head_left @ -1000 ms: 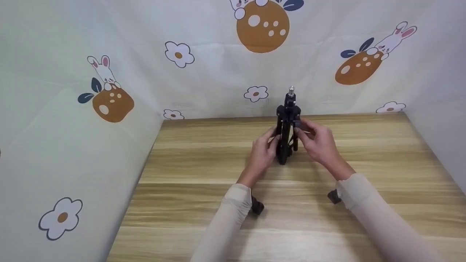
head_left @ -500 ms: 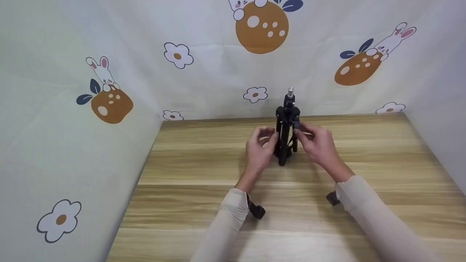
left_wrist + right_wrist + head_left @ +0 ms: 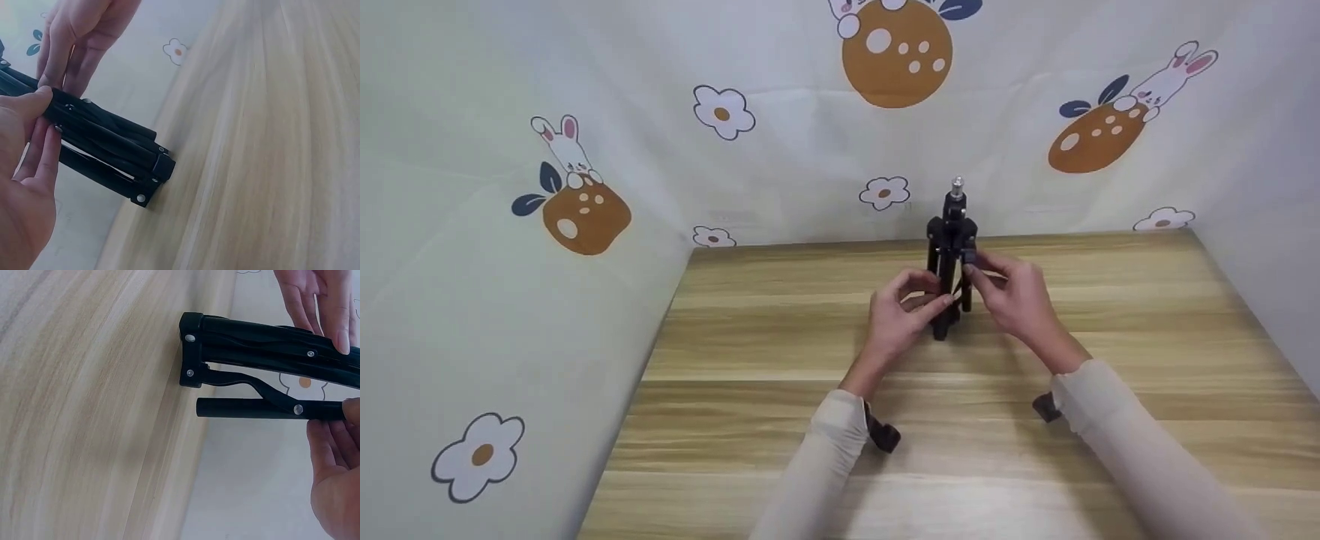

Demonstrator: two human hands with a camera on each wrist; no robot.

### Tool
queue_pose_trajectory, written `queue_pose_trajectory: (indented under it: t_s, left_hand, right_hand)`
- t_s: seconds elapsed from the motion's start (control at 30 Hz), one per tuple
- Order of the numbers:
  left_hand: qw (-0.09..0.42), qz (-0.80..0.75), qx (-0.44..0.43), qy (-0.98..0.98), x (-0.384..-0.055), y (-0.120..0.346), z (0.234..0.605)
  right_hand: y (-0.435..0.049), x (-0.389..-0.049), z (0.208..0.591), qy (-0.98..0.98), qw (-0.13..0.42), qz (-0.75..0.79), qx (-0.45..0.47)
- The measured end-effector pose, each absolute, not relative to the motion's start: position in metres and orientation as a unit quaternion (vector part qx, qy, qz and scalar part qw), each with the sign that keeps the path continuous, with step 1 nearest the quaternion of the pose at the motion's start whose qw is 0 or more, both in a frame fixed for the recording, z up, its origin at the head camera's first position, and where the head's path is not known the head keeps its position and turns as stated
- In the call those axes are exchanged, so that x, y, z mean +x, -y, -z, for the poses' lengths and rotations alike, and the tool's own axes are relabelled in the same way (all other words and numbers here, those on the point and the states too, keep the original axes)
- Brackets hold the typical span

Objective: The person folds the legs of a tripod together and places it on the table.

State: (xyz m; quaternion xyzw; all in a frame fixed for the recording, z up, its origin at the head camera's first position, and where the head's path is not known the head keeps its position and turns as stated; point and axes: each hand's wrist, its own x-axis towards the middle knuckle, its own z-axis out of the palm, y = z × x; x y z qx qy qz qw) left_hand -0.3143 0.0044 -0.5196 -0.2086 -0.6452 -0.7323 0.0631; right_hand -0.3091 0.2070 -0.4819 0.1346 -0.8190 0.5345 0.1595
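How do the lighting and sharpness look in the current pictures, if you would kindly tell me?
Head view: pale glare on the near part of the table, soft shadows beside the sleeves; left wrist view: a cool, slightly hazy cast, with the tripod nearly black; right wrist view: clear outlines and bright rivets, but little surface detail in the dark legs.

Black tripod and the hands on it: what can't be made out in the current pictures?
Head view: some fingertips of the left hand, hidden behind the black tripod.
Head view: part of the dark object at the left cuff, covered by the left sleeve.
Left wrist view: the tripod's silver tip, beyond the left edge.
Right wrist view: the tripod's upper part, cut off by the right edge.
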Motion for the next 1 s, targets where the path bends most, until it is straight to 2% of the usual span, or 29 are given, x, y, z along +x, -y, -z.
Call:
queue_pose_trajectory:
  t_s: [0.17, 0.53, 1.0]
  left_hand:
    - [0.061, 0.733, -0.206, 0.646, -0.3141, -0.0057, 0.5201]
    - [0.100, 0.703, -0.209, 0.672, -0.3107, -0.0084, 0.5182]
    - [0.115, 0.686, -0.204, 0.689, -0.3088, -0.0087, 0.5197]
  right_hand:
    - [-0.2081, -0.3078, 0.4811, 0.819, 0.158, -0.537, 0.127]
    - [-0.2062, -0.3070, 0.4804, 0.810, 0.153, -0.553, 0.124]
    - [-0.2056, -0.3086, 0.4863, 0.815, 0.154, -0.544, 0.128]
